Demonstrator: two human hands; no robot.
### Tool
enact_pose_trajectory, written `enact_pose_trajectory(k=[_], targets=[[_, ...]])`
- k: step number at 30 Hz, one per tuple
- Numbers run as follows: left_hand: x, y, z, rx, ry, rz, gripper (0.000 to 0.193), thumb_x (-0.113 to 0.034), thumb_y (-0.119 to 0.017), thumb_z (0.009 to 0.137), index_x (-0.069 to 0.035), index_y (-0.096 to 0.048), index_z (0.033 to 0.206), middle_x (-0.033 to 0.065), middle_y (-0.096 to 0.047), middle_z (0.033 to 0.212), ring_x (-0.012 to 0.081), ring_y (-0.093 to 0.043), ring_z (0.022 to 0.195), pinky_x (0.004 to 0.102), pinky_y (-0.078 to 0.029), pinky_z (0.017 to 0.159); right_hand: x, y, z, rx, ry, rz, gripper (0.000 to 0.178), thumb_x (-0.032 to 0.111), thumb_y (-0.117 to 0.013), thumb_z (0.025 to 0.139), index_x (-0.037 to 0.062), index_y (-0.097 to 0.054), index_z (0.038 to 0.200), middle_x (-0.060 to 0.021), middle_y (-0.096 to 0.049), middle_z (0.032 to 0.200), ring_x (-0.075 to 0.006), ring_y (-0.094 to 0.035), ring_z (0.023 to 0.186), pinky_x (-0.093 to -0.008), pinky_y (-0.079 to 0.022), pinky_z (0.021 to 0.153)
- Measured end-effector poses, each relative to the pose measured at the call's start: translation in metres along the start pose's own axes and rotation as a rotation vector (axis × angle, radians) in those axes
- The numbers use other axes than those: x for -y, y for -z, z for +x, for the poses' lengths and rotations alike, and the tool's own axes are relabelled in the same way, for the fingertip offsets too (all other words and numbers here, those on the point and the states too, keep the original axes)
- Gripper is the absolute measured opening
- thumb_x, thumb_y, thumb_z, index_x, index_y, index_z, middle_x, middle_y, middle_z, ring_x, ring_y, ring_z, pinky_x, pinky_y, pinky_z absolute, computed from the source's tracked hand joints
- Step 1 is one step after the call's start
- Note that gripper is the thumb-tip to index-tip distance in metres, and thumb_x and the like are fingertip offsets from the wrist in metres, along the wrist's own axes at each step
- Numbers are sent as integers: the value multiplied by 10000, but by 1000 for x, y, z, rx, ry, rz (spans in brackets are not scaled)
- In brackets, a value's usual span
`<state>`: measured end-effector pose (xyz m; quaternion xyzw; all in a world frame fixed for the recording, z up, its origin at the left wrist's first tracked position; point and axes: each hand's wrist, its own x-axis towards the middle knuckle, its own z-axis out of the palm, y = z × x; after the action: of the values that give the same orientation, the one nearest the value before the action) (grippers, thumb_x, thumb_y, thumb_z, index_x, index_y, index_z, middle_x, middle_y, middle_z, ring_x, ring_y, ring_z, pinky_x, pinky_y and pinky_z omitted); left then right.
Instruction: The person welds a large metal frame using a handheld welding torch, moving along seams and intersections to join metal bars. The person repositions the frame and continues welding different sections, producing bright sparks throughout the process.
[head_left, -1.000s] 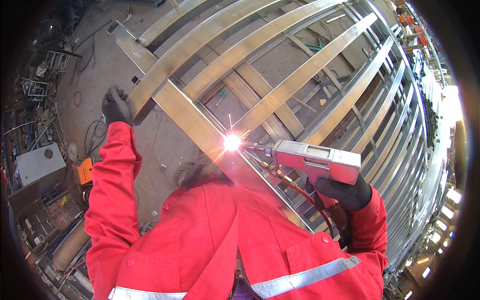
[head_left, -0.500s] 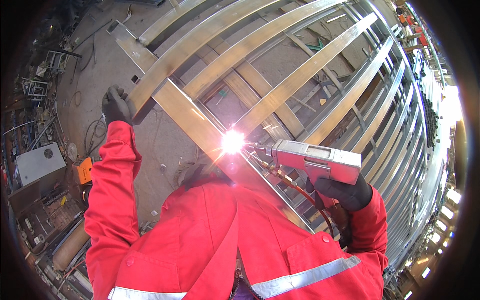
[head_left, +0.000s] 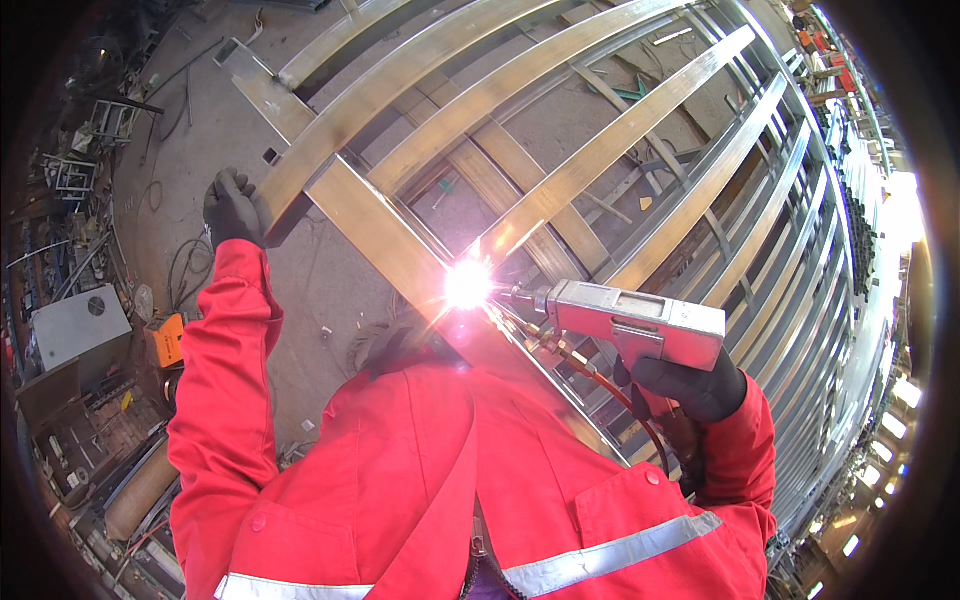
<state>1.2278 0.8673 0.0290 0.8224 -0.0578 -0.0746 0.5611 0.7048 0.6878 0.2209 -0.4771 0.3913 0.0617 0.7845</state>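
Observation:
In a black glove, my right hand [head_left: 695, 388] is wrapped round the grip of a silver handheld welding gun [head_left: 640, 322]. The gun's nozzle points left at a glaring white arc [head_left: 468, 285], which hides the joint where a slanting bar meets the long flat rail [head_left: 375, 235] of a metal frame. A brass fitting with a red-brown hose [head_left: 590, 370] runs beneath the gun. Off to the left, my gloved left hand [head_left: 234, 205] is closed on the near end of a rectangular metal tube [head_left: 330, 135] that crosses over the rail.
Many parallel bars [head_left: 690, 215] of the frame spread to the right. On the left floor stand a grey metal box [head_left: 82, 322] and an orange case [head_left: 168, 340], with a cable [head_left: 188, 270] coiled near them. Tools and scrap [head_left: 95, 440] clutter the lower left.
The welding gun and its arc have shifted very slightly to the right, along with my right hand. My left hand stays at the tube end.

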Motion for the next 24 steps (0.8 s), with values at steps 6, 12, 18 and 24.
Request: enact_pose_trajectory(k=[6, 12, 18, 24], targets=[[-4, -1, -2, 6, 22, -25, 479, -359, -457, 1017, 33, -598, 1253, 159, -666, 1115, 249, -652, 953, 365, -519, 850, 2, -3, -1, -6, -8, 14, 493, 66, -701, 911, -5, -532, 1369, -118, -706, 1160, -192, -671, 1051, -327, -546, 881], [-1, -1, -1, -1, 14, -34, 468, -350, -460, 1009, 28, -606, 1244, 149, -668, 1089, 243, -648, 941, 364, -518, 845, 2, -2, 0, 10, 38, -53, 499, 74, -704, 899, -3, -537, 1364, -113, -710, 1145, -191, -676, 1045, -321, -543, 883], [0, -1, 1, 0, -1, -13, 471, -356, -460, 1012, 28, -608, 1240, 145, -672, 1078, 233, -651, 925, 357, -521, 831, 3, -2, -1, 7, 44, -37, 509, 73, -707, 896, -2, -534, 1368, -111, -713, 1136, -196, -680, 1036, -323, -543, 882], [3, 0, 4, -5, -4, -19, 467, -357, -462, 1018, 31, -614, 1227, 145, -677, 1065, 227, -653, 905, 352, -524, 813, 1, -2, -2, -8, 19, 0, 525, 45, -706, 896, -10, -519, 1383, -121, -704, 1161, -196, -667, 1066, -328, -537, 896]])
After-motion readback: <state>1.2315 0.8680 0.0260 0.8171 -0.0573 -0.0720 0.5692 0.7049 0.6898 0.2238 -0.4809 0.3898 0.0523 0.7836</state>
